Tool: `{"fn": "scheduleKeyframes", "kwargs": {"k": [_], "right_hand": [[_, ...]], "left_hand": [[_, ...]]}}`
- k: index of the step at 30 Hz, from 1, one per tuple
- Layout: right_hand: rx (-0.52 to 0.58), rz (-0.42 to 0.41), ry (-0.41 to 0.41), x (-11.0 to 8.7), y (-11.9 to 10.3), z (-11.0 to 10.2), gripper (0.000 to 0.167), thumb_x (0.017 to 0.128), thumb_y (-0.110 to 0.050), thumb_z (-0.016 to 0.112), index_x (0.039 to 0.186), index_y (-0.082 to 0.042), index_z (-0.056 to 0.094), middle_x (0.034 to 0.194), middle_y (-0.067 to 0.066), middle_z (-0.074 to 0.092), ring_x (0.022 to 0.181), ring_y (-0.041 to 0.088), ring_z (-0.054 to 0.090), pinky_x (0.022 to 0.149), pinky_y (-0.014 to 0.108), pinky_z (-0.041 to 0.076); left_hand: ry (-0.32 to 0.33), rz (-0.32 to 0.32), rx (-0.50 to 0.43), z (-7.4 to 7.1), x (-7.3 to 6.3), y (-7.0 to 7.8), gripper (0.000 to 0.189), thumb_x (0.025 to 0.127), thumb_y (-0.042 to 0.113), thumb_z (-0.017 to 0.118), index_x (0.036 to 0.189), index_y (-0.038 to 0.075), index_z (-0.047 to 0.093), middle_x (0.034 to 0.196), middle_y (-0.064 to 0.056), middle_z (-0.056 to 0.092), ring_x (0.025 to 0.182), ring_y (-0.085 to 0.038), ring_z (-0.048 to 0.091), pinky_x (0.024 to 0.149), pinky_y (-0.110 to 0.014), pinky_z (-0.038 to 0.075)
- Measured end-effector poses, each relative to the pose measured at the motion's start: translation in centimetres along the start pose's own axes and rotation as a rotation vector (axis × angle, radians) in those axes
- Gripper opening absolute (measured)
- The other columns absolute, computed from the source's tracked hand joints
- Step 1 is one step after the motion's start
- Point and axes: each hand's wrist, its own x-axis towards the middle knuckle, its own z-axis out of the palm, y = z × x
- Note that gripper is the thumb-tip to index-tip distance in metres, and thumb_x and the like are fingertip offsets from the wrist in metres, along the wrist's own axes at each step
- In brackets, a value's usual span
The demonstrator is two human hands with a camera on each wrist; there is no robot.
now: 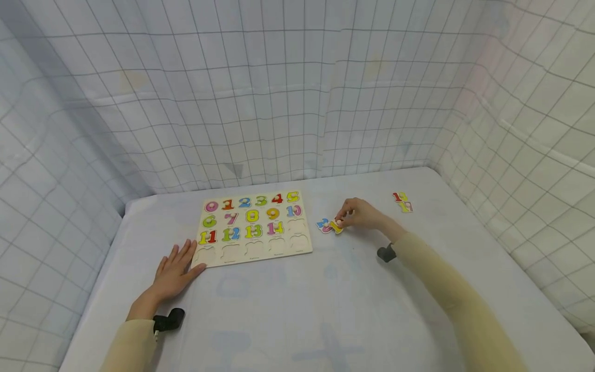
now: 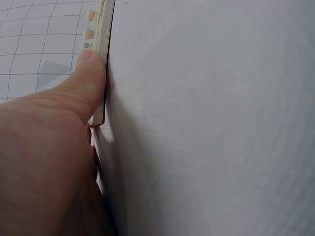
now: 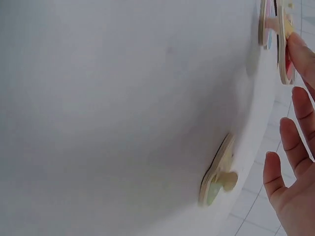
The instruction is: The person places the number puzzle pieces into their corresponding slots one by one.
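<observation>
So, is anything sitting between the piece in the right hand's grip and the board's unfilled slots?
Yes: a blue-and-pink piece lies between the yellow-and-red piece pinched by the right hand and the board. It looks flat, so lifting over it should probably clear it.

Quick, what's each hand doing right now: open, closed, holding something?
Left hand: open, fingers spread, resting at the puzzle board's near left corner.
Right hand: closed, pinching a number piece.

Wooden puzzle board (image 1: 265, 256), matt creased cloth backdrop (image 1: 288, 103), knob (image 3: 229, 180) perhaps wood
</observation>
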Motion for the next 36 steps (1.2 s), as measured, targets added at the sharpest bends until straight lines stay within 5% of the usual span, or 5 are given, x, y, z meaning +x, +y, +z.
{"fn": "scheduleKeyframes", "kwargs": {"k": [15,26,36], "right_hand": [[-0.001,-0.036,0.055,6.0,-5.0,5.9,0.011,0.079,-0.023,0.079,0.084,-0.015,0.074,0.082,-0.005,0.060,0.083,0.017,0.052,0.077,0.030,0.042],[-0.033,0.059,0.100,6.6,-5.8,7.1,0.012,0.079,-0.023,0.080,0.077,-0.012,0.073,0.074,-0.006,0.061,0.072,0.013,0.049,0.064,0.027,0.039],[-0.003,0.065,0.078,7.0,-5.7,7.4,0.009,0.080,-0.021,0.078,0.077,-0.014,0.073,0.073,-0.005,0.061,0.071,0.015,0.050,0.063,0.028,0.039]], "left_hand": [[-0.002,0.003,0.009,0.0,0.0,0.4,0.082,0.096,0.048,0.048,0.150,-0.001,0.011,0.154,-0.027,0.003,0.137,-0.047,-0.011,0.103,-0.062,-0.014],[0.010,0.001,0.014,-0.1,0.1,0.1,0.083,0.095,0.051,0.047,0.151,0.001,0.010,0.154,-0.025,0.003,0.138,-0.045,-0.012,0.104,-0.060,-0.015],[0.012,-0.003,0.009,-0.2,-0.3,0.5,0.082,0.095,0.049,0.049,0.150,-0.001,0.012,0.154,-0.027,0.005,0.138,-0.047,-0.009,0.104,-0.062,-0.012]]}}
